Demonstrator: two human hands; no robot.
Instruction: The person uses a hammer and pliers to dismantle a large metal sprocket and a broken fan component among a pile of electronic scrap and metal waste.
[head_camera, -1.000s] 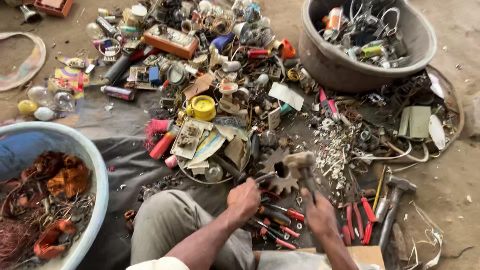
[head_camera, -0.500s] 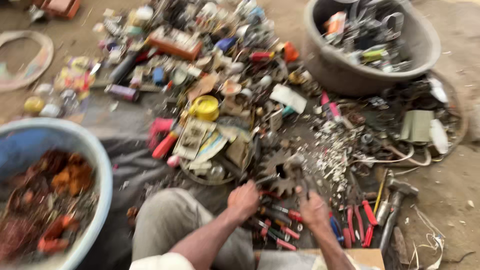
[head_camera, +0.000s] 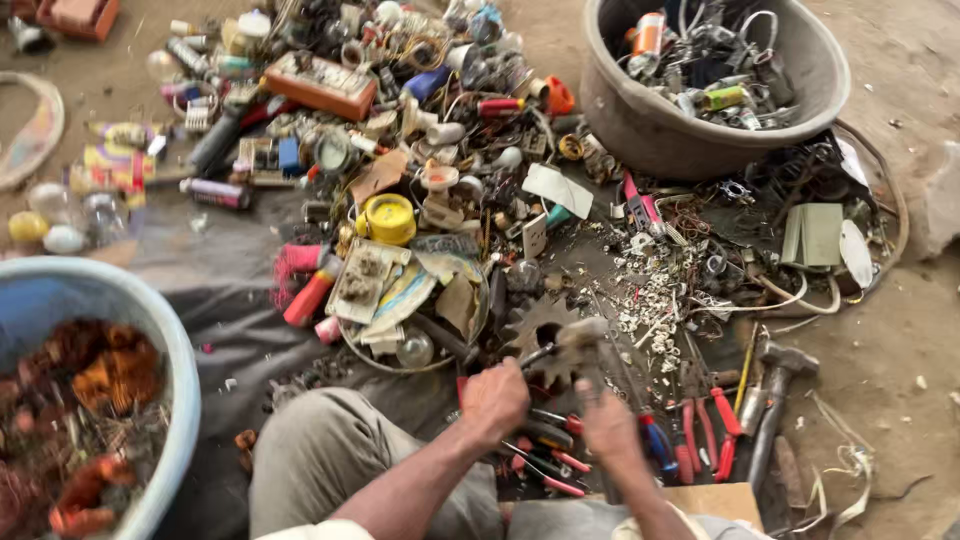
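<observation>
Fingers of the left hand (head_camera: 493, 398) are curling shut around a dark thin tool (head_camera: 538, 353), its tip touching the rusty toothed gear (head_camera: 540, 332) just ahead. Fingers of the right hand (head_camera: 608, 425) are blurring; they appear to be closing on the handle of a hammer (head_camera: 583, 342) whose head is hovering beside the gear, though the grip itself cannot be told for certain. Judged risk: the hammer may be glancing off the tool and catching the left knuckles, since both hands are working close together. Red-handled pliers (head_camera: 706, 432) are lying just right of the fingers, a second hammer (head_camera: 772, 400) farther right. Loose scrap, a yellow round tin (head_camera: 387, 218) and a grey tub (head_camera: 700, 128) are crowding the ground beyond; a blue basin (head_camera: 160, 340) of copper wire is sitting well left.
</observation>
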